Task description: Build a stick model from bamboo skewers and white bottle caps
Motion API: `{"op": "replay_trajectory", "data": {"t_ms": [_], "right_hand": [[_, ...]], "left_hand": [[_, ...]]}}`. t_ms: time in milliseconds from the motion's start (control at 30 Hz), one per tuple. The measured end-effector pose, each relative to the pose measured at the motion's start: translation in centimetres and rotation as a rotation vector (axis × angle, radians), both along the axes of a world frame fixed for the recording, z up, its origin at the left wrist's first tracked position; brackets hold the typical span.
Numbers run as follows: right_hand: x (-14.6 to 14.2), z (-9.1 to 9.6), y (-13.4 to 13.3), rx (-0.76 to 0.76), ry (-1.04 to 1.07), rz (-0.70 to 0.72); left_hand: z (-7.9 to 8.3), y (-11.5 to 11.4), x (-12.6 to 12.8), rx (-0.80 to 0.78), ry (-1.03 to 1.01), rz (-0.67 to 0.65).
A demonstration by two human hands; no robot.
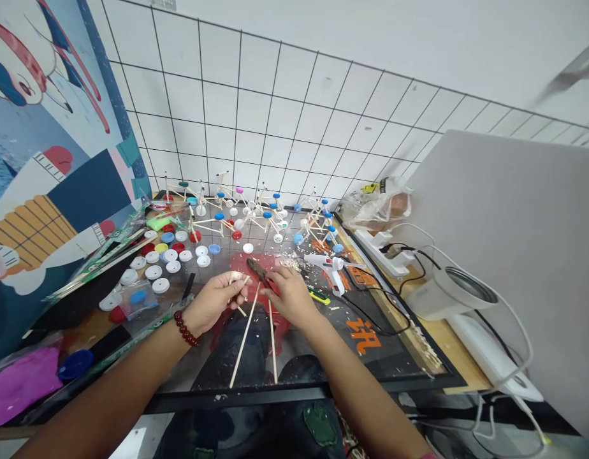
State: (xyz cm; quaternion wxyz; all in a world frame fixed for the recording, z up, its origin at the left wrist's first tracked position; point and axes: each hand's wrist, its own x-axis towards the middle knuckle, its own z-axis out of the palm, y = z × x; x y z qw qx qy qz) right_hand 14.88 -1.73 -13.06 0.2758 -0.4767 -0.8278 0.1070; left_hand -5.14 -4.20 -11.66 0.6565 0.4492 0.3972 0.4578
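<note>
Left hand (222,299): nearly closed, thumb and fingers pinching short sticks (247,279); their exact number is hidden by the fingers. Right hand (290,294): palm down, fingers partly curled over the handles of the pliers (256,269), whose metal nose points away between the two hands; how firmly it grips cannot be told. Two long sticks (245,336) run from just below the right hand's fingertips toward the near table edge (256,395).

Likely faults: a thin stick could split or spring away if squeezed off-centre by the pliers; a left fingertip could be nipped, since it lies close to the tool's nose; the long sticks could be knocked off the edge by a forearm. Wood chips (294,260), scattered beyond the right hand, could make small pieces hard to find. The glue gun (329,264), to the right of that hand, could be brushed by a wide reach, as could the knife (319,296), just beside it.

Counts: pliers, one; glue gun, one; knife, one; long sticks, two; bracelet (185,328) on the left wrist, one. Bottle caps (153,272), left of the left hand, number over a dozen; overlap prevents an exact count. Stick models (268,215), beyond both hands, are several, too entangled to number.
</note>
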Motion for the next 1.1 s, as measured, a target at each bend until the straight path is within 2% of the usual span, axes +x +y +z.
{"op": "replay_trajectory", "data": {"t_ms": [100, 200, 333, 433, 533, 600, 700, 767, 900, 1000, 1100], "right_hand": [[-0.8, 0.6, -0.7, 0.061, 0.251, 0.106], [-1.4, 0.9, -1.1, -0.001, 0.415, 0.179], [-1.6, 0.7, -1.1, -0.048, 0.431, 0.201], [-1.5, 0.6, -1.0, 0.003, 0.403, 0.208], [-1.6, 0.6, -1.1, 0.033, 0.4, 0.202], [-1.8, 0.5, -1.2, -0.052, 0.47, 0.173], [-2.0, 0.5, -1.0, -0.338, 0.693, 0.181], [-2.0, 0.5, -0.9, -0.459, 0.794, 0.2], [-1.6, 0.7, -0.7, -0.338, 0.629, 0.128], [-1.6, 0.8, -0.8, -0.262, 0.597, 0.077], [-1.8, 0.7, -0.7, -0.201, 0.676, 0.167]], "left_hand": [[-0.4, -0.1, 0.2, 0.148, 0.178, 0.04], [-0.6, -0.3, 0.2, 0.333, 0.382, 0.084], [-0.5, -0.6, 0.2, 0.53, 0.556, 0.104], [-0.5, -0.6, 0.2, 0.648, 0.673, 0.103], [-0.8, -0.6, 0.2, 0.716, 0.745, 0.091], [-1.0, -0.6, 0.2, 0.736, 0.755, 0.074], [-1.0, -0.8, 0.4, 0.661, 0.664, 0.008], [-0.9, -0.8, 0.6, 0.489, 0.496, -0.053], [-0.6, -0.6, 0.8, 0.144, 0.108, -0.086], [-0.8, -0.5, 0.8, 0.061, 0.004, -0.085], [-1.0, -0.5, 0.9, 0.034, -0.001, -0.093]]}}
